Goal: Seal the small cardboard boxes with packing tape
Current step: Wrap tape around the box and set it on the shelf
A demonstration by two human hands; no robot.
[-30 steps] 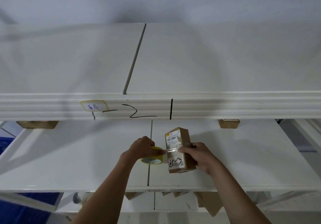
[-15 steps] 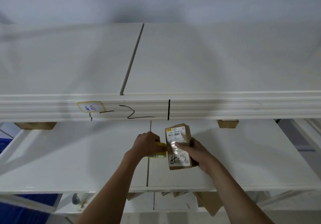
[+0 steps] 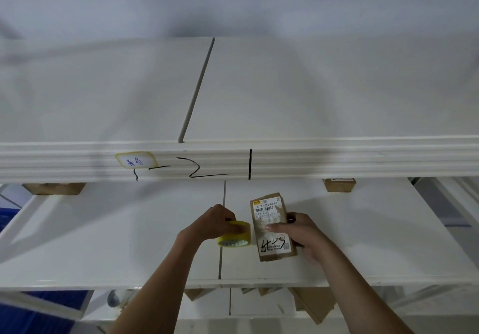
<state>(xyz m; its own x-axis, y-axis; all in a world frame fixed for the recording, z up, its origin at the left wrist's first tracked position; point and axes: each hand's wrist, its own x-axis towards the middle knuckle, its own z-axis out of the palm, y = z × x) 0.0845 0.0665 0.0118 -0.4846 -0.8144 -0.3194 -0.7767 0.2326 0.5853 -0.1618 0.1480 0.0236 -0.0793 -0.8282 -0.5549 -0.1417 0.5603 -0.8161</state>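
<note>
Holding the small cardboard box [image 3: 273, 227] on the white shelf [image 3: 129, 243], my right hand [image 3: 304, 235] wraps it, fingers [image 3: 274, 227] curled across its label face. My left hand [image 3: 216, 221] grips the yellow tape roll [image 3: 234, 233] just left of the box. Advice: keep the strip taut, press it flat along the seam. Versus half a second ago, the roll sits lower and further from the box.
</note>
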